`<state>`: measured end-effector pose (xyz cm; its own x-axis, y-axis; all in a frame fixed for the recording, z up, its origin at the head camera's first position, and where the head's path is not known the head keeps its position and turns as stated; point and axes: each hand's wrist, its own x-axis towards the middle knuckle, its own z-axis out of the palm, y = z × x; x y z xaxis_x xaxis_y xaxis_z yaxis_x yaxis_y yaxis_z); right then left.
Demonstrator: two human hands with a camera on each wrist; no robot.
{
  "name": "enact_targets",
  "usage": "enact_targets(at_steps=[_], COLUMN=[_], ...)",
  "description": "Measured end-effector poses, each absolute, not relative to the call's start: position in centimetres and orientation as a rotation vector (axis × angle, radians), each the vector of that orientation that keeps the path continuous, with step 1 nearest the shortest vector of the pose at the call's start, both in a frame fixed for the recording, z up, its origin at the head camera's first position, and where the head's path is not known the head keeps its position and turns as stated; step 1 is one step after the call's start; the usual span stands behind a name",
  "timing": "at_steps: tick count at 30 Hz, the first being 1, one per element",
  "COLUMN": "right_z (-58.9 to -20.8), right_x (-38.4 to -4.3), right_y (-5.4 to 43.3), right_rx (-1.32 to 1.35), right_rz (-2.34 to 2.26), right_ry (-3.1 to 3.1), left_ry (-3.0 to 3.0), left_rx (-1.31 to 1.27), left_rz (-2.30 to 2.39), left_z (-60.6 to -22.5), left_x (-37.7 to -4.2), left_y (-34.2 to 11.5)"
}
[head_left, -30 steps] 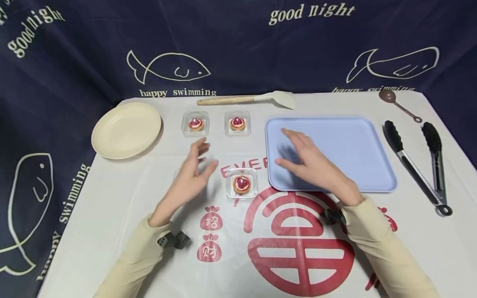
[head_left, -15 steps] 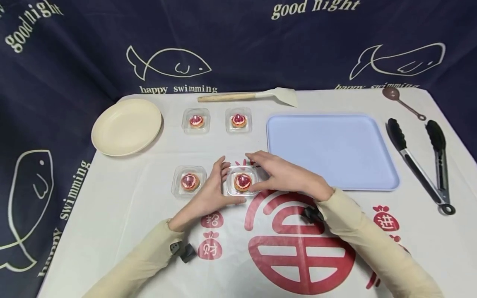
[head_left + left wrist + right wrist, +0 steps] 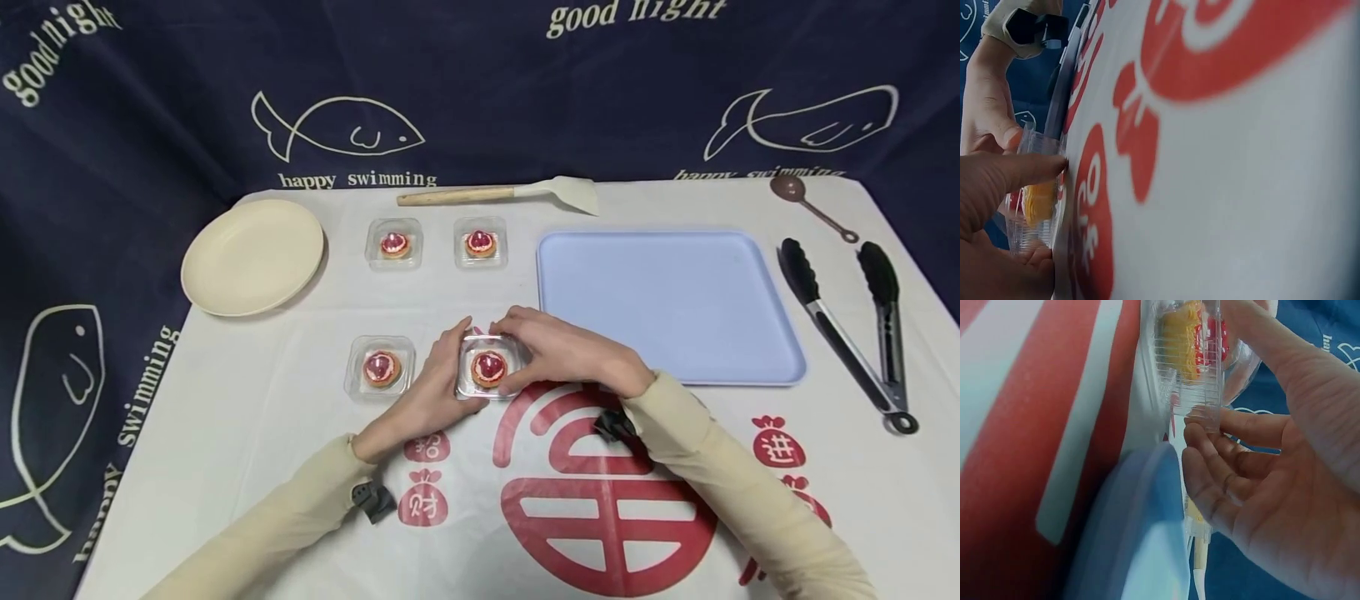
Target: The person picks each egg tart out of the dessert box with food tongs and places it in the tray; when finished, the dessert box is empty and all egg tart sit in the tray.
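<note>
"Start at the far left: what's there?"

"A round cream plate point(image 3: 252, 258), then a clear square plastic box point(image 3: 356, 371) holding a small red-topped tart point(image 3: 382, 367), with a matching box point(image 3: 393, 264) behind it."

"And the hands?"

"The left hand point(image 3: 431, 392) grips the left side of the middle box point(image 3: 483, 343), another clear plastic square with its own tart. The right hand point(image 3: 558, 350) pinches its right side between thumb and fingertips. I can't tell whether that box is touching the white tablecloth point(image 3: 225, 467)."

"What could go wrong?"

"On the left, a careless swing might knock the neighbouring box, just beside that hand. In the middle, uneven lifting could tip the box and slide the tart into a wall; squeezing too hard might buckle the plastic."

"And rightward?"

"A light-blue rectangular tray point(image 3: 660, 308); a turn of the nearby right wrist could bump its corner. Black-and-silver tongs point(image 3: 842, 342) lie beyond, well apart from both hands."
</note>
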<state>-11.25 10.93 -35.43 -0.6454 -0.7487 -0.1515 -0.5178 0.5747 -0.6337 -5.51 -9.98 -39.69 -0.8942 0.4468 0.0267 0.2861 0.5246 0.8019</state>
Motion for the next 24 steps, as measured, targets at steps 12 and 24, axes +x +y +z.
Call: enact_targets(at_steps=[12, 24], right_z=[-35.3, -35.2], right_x=[-11.4, -10.5], right_y=[10.8, 10.5], right_rx=[-0.996, -1.093], right_rz=[-0.807, -0.719], right_ry=[2.433, 2.578], left_ry=[2.627, 2.614], left_rx=[0.715, 0.727], left_rz=[1.133, 1.148], left_z=[-39.5, -39.6], left_x=[-6.3, -6.5], left_y=[-10.1, -10.2])
